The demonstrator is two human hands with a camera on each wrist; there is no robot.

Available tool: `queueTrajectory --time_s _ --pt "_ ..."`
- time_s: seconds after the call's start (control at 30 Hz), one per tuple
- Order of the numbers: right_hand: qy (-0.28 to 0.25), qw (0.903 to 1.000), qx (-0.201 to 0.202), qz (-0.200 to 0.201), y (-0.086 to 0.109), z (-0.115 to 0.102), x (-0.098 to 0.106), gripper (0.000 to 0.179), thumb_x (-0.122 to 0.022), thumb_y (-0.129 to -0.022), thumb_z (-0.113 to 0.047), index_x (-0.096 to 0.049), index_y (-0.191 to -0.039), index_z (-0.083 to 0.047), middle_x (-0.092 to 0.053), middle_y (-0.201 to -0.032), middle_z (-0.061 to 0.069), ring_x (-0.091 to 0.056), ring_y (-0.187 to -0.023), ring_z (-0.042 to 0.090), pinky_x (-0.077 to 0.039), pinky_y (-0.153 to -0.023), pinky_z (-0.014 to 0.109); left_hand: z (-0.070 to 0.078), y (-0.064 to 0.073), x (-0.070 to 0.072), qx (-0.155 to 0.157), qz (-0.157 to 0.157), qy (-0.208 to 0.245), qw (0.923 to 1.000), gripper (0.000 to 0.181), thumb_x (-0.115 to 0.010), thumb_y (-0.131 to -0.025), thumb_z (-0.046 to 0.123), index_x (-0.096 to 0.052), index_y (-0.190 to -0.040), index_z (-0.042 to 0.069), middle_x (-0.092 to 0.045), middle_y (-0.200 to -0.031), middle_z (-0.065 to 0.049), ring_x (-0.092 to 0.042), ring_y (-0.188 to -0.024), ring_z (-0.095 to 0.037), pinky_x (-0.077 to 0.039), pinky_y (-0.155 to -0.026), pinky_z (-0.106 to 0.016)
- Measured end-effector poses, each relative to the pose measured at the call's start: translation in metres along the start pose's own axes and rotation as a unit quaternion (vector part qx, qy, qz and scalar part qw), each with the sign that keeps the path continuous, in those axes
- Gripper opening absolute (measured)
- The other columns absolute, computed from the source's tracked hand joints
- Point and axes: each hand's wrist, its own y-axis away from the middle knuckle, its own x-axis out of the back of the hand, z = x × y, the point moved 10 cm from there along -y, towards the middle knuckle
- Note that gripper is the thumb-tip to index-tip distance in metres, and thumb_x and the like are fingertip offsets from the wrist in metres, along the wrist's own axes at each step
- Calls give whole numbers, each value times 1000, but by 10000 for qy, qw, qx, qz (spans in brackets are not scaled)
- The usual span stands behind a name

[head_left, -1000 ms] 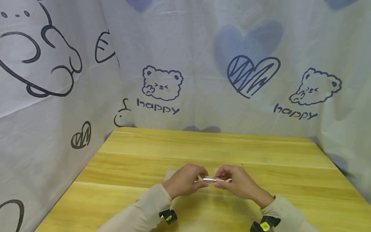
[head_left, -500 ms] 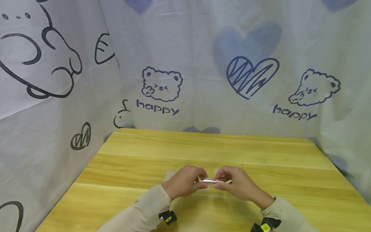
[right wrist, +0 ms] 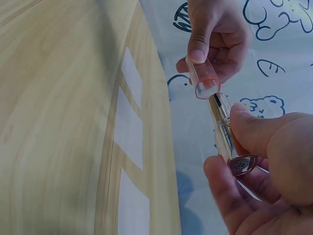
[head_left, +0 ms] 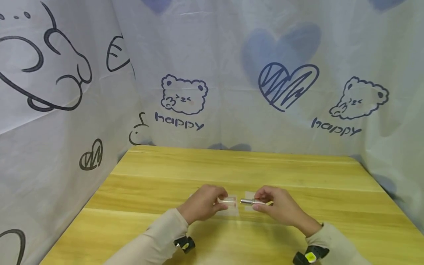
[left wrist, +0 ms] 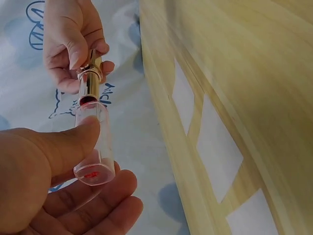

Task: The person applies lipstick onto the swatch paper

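Note:
My left hand (head_left: 206, 202) pinches a clear, pink-tinted lipstick cap (left wrist: 105, 144) between thumb and fingers. A small red mark shows on the closed end of that cap. Opposite it, the lipstick (right wrist: 221, 122) is gripped by my right hand (head_left: 278, 206), its shiny metallic tube pointing left toward the cap's open mouth. In the head view a gap separates cap and tube. Looking from the left wrist, dark red shows inside the tube's open end. Both hands are above the table.
Several white paper pieces lie in a row on the wooden table (head_left: 149, 184); one paper (left wrist: 218, 149) is near its far side in the left wrist view. Printed cloth (head_left: 228, 110) hangs behind and along the sides. Each wrist wears a black strap device (head_left: 185, 244).
The cap has come off the lipstick. My left hand has moved left with the cap, while my right hand has shifted right with the lipstick, exposing its metal tube.

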Motion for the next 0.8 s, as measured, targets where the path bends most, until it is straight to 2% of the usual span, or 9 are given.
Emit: queueTrajectory --time_s 0.2,0.37,0.47,0.67,0.8 --pt "203 9997 -94 136 1 3 5 18 -73 -88 -22 -66 -99 -10 -63 -89 -3 -59 -79 11 -52 -63 26 -2 2 2 52 67 -99 9999 29 -73 -89 19 -69 -111 2 -70 -103 -8 -66 -89 -19 -53 -77 -27" --pt "187 9994 -206 181 2 8 6 19 -72 -89 -24 -66 -101 -10 -63 -89 -3 -57 -75 13 -50 -60 27 -6 5 2 80 124 -161 9998 26 -74 -88 20 -71 -108 3 -71 -99 -6 -65 -88 -18 -53 -78 -28" --pt "139 9993 -298 195 3 13 5 20 -72 -90 -25 -66 -102 -10 -64 -89 -2 -58 -74 13 -51 -61 28 -9 6 0 118 120 -58 9998 25 -74 -87 19 -71 -106 2 -70 -98 -6 -65 -88 -20 -53 -77 -28" --pt "65 9992 -308 265 6 19 5 21 -71 -90 -23 -66 -104 -8 -65 -87 -1 -56 -67 13 -48 -55 27 -13 8 -3 186 137 148 9996 21 -76 -85 16 -70 -101 3 -69 -94 -5 -64 -86 -20 -52 -75 -28" --pt "-124 9989 -352 268 7 24 4 22 -71 -90 -20 -65 -105 -5 -66 -90 1 -60 -72 14 -50 -58 27 -15 11 -5 205 110 290 9993 20 -76 -85 14 -69 -101 3 -69 -95 -5 -63 -83 -17 -51 -71 -25"
